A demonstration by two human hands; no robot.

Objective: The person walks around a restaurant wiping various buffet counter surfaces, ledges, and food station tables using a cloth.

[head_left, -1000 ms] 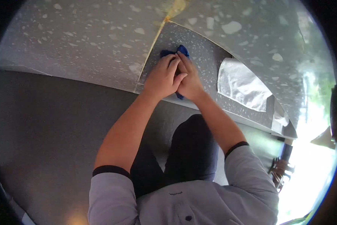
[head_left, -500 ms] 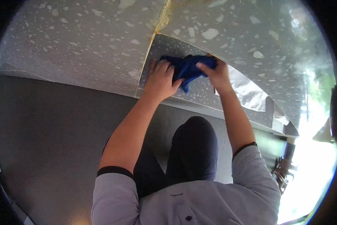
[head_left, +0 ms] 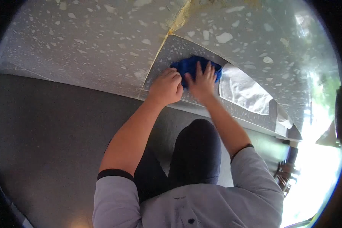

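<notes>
A crumpled blue cloth [head_left: 186, 65] lies on the speckled grey stone ledge [head_left: 171, 47], in the recessed part beside the yellowish seam. My left hand [head_left: 166, 87] is at the cloth's left edge with its fingers curled in; the fingertips are hidden from me. Flat on top of the cloth rests my right hand [head_left: 203, 84], its fingers spread and pressing on the fabric.
To the right of the cloth, a white crinkled sheet [head_left: 243, 89] sits in an opening of the ledge. Overhead spreads a terrazzo slab [head_left: 231, 38]. Dark floor [head_left: 57, 136] stretches below, and wooden furniture [head_left: 287, 174] stands at the far right.
My right hand has shifted left from the cloth's right end and now lies spread over it. The cloth is flatter, and my left hand's fingers have curled. The view has tilted slightly.
</notes>
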